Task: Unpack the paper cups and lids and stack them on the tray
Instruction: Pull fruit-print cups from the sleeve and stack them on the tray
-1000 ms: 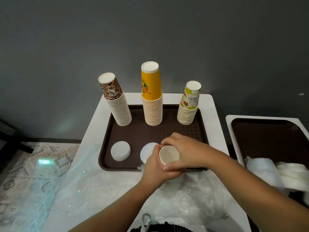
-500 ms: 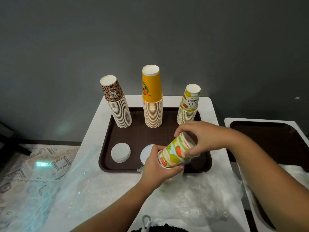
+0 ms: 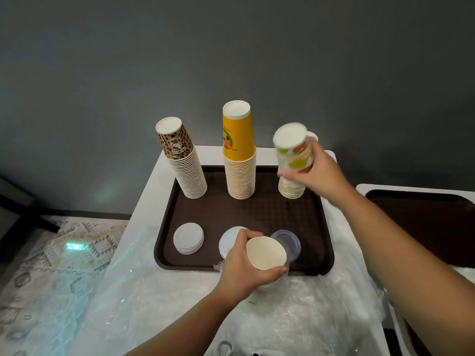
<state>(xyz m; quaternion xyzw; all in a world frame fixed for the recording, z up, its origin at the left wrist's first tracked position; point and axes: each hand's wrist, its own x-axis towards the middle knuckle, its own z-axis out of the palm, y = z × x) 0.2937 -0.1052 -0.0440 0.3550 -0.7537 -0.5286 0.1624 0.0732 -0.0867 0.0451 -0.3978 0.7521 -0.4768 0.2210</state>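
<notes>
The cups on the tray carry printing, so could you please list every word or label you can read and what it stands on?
None can be read.
Leopard-print cup: a small label under a cartoon figure, too small to read.
Yellow cup: a line of fine print beside the picture, too small.
Fruit-pattern cup in the right hand: motion-blurred, no letters legible.

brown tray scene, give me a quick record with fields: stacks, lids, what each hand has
tray: brown plastic tray on a white table
cup stacks: leopard-print paper cup stack, yellow paper cup stack, fruit-print paper cup stack, all upside down at the back
lids: white lid pile; second white lid pile; clear plastic lid
left hand: holds cream paper cups
right hand: holds fruit-print cup over the right stack
wrapping: clear plastic film in front
</notes>
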